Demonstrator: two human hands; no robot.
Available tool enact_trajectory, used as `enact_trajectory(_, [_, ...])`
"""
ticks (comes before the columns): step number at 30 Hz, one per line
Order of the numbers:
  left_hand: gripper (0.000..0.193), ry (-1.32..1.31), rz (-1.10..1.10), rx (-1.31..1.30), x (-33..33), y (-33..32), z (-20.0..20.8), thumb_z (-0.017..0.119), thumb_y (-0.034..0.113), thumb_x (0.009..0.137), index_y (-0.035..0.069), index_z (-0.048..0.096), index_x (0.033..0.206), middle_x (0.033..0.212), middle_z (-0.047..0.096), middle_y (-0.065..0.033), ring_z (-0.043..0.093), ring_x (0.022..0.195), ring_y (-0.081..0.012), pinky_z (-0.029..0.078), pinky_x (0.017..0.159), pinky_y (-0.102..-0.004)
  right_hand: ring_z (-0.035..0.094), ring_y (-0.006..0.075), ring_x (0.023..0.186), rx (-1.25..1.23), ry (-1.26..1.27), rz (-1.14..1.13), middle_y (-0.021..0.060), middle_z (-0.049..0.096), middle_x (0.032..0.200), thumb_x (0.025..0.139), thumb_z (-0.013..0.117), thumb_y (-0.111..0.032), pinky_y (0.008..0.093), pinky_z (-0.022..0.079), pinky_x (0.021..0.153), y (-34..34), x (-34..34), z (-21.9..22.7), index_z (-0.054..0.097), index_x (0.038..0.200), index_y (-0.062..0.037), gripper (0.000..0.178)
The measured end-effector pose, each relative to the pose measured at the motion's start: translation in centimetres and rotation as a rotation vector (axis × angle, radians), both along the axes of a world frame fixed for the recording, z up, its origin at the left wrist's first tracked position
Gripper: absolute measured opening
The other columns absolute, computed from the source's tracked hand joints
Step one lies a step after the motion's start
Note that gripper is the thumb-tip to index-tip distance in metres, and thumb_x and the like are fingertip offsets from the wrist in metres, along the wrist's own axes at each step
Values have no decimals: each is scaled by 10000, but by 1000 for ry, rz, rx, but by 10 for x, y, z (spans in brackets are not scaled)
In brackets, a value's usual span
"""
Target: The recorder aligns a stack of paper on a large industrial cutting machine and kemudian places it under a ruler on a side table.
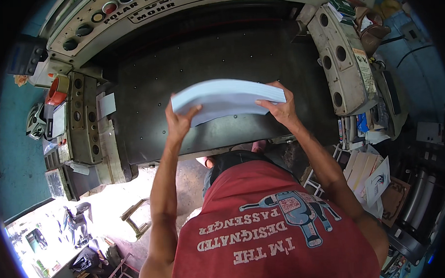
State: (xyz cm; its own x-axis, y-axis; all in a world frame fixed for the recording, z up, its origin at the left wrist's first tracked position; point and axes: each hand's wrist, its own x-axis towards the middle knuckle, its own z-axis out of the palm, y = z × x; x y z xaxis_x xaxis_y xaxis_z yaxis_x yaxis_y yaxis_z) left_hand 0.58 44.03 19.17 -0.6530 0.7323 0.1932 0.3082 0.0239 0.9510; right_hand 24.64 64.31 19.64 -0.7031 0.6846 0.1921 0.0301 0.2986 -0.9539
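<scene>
A thick stack of white paper (pixel 225 96) is held up above the dark machine bed, bowed so that its middle arches away from me. My left hand (pixel 180 117) grips the stack's left end, thumb pressed on the near face and fingers behind it. At the right end, my right hand (pixel 282 108) pinches the sheets the same way, and the edges of many sheets show fanned beside it. The fingers behind the paper are mostly hidden. Beneath lies the flat black bed (pixel 155 77) of a paper cutter, dotted with small holes.
The cutter's front panel (pixel 142 16) with knobs and buttons spans the far side. Perforated metal side guards stand at left (pixel 85 117) and right (pixel 335 59). A roll of orange tape (pixel 56 90) rests by the left guard. Papers and cardboard (pixel 368 175) are piled at lower right.
</scene>
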Motion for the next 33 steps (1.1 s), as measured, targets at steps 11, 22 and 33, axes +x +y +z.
enact_trajectory(11, [971, -830, 16, 340, -46, 29, 37, 426, 776, 874, 11, 348, 1467, 1416, 494, -209, 478, 1312, -339, 395, 1058, -537, 637, 262, 1046, -1026, 458, -318, 135, 646, 1150, 784, 753, -1, 387, 514, 929, -21, -47, 5, 607, 1179, 54, 425])
enact_trajectory(22, [420, -1106, 299, -123, 50, 36, -91, 737, 33, 824, -125, 537, 1157, 1071, 658, -247, 688, 941, -356, 564, 873, -464, 671, 223, 937, -890, 27, -484, 87, 672, 1053, 767, 778, -63, 393, 559, 826, -44, -9, -89, 610, 1116, -28, 389])
enact_trajectory(33, [364, 13, 186, -429, 53, 39, -82, 747, 200, 841, 33, 437, 930, 714, 622, -187, 659, 666, -244, 473, 601, -434, 693, 220, 909, -645, -588, 195, 135, 692, 1034, 813, 755, -241, 358, 547, 784, 75, -49, -93, 581, 1212, 51, 524])
